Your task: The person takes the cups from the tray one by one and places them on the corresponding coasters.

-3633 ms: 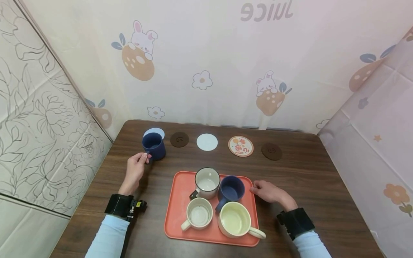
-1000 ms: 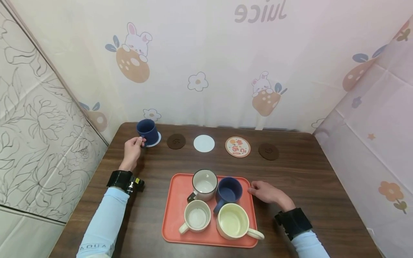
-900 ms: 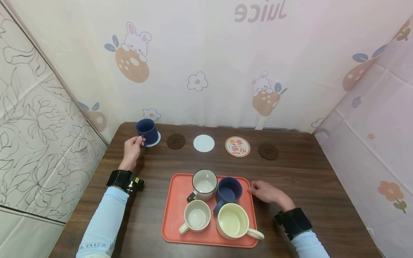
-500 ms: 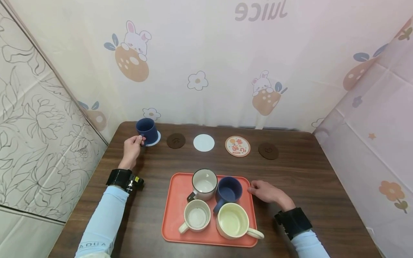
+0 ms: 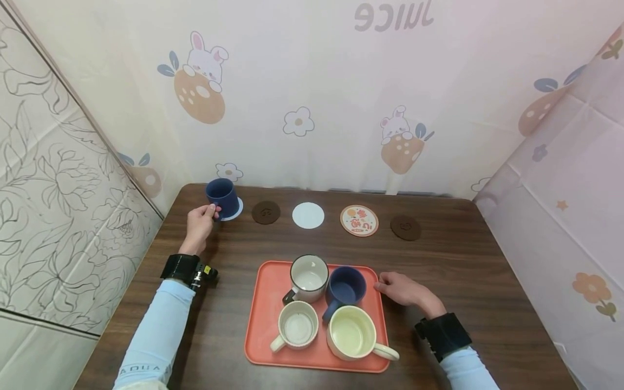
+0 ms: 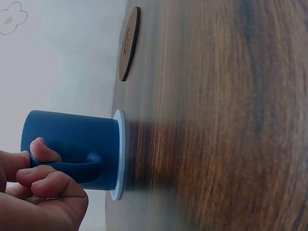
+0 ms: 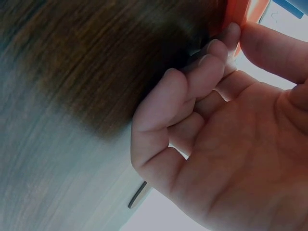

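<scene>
At the table's far left my left hand (image 5: 199, 226) grips the handle of a dark blue mug (image 5: 223, 198). The mug stands upright on a white round coaster (image 5: 236, 211), and the left wrist view shows its base (image 6: 103, 144) flat against that coaster (image 6: 121, 154). My right hand (image 5: 404, 290) is at the right rim of a coral-red tray (image 5: 260, 336); in the right wrist view thumb and forefinger pinch the rim (image 7: 233, 12). On the tray stand a black-rimmed white mug (image 5: 309, 275), a second blue mug (image 5: 347, 287), a cream mug (image 5: 297, 325) and a pale yellow mug (image 5: 352, 333).
Along the table's back edge lie a dark brown coaster (image 5: 266, 213), a white coaster (image 5: 308, 215), a patterned orange-rimmed coaster (image 5: 359, 221) and another dark brown coaster (image 5: 405, 228). A printed curtain (image 5: 341, 81) hangs directly behind. The yellow mug's handle overhangs the tray's right edge.
Between the oldest frame and one second ago, my left hand moved the blue mug away from me onto the leftmost white coaster. Since then hand and mug stay put. My right hand keeps its place.
</scene>
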`<state>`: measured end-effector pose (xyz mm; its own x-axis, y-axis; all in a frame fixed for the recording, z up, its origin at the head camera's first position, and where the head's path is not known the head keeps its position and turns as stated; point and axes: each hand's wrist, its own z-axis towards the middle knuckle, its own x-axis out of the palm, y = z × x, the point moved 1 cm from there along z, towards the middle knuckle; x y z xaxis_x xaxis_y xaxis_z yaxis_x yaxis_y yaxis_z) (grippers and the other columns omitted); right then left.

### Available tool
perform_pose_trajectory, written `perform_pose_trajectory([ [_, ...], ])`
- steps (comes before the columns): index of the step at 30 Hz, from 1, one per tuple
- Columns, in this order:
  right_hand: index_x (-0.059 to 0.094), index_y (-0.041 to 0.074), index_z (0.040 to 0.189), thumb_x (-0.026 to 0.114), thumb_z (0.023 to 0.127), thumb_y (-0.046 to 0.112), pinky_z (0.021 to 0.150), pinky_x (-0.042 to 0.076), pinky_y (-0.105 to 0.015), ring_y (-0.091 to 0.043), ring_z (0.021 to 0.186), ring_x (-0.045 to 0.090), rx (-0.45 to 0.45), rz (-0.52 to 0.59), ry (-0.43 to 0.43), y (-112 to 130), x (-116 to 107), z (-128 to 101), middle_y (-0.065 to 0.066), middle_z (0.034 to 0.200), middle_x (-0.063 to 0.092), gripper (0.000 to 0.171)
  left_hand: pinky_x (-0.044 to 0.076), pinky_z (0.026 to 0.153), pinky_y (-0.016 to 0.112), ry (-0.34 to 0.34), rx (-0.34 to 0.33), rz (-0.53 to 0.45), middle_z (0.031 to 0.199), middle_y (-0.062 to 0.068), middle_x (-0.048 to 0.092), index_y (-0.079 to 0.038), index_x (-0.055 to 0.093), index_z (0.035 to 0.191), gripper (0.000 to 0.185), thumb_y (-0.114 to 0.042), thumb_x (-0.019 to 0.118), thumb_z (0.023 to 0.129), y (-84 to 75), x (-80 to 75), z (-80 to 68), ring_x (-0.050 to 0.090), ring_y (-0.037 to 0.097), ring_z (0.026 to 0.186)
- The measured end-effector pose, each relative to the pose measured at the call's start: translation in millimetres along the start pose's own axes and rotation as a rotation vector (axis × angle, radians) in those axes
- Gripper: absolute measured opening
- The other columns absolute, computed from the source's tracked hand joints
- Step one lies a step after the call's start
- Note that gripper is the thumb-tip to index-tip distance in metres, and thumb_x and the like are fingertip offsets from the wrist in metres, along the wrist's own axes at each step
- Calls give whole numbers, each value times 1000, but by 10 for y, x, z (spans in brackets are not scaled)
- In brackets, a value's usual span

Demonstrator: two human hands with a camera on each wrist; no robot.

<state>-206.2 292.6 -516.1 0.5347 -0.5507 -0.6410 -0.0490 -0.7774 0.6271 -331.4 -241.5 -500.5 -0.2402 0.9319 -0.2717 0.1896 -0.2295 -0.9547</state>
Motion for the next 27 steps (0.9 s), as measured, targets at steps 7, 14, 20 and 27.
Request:
perform_pose_trajectory([
  [7, 63, 9, 93, 60, 108, 25, 69, 41, -36, -23, 75, 55, 35, 10, -30, 212, -3, -131, -6, 81, 57, 23, 38, 72, 25, 12, -11, -19, 105, 10, 59, 6, 66, 128, 47, -33, 43, 115, -10, -4, -19, 46, 15, 83],
  [14, 63, 10, 92, 59, 108, 30, 69, 43, -35, -23, 74, 56, -4, 4, -4, 187, -27, -143, -6, 80, 58, 25, 40, 72, 24, 39, -36, -49, 105, 9, 63, 6, 66, 133, 49, -35, 45, 114, -11, -27, -47, 49, 15, 81],
  [20, 64, 9, 93, 61, 107, 28, 69, 42, -36, -24, 75, 56, 14, 18, -8, 174, -15, -131, -7, 81, 58, 23, 41, 70, 22, 47, -68, -129, 103, 7, 68, 6, 64, 136, 47, -32, 49, 113, -19, -50, -62, 48, 12, 76],
  [27, 63, 14, 92, 57, 108, 41, 61, 41, -34, -21, 71, 54, -155, -20, 12, -183, 4, 65, -3, 78, 56, 32, 48, 72, 19, -28, -8, -64, 116, 13, 63, 4, 62, 139, 42, -26, 53, 112, 4, -77, -113, 54, 10, 82],
])
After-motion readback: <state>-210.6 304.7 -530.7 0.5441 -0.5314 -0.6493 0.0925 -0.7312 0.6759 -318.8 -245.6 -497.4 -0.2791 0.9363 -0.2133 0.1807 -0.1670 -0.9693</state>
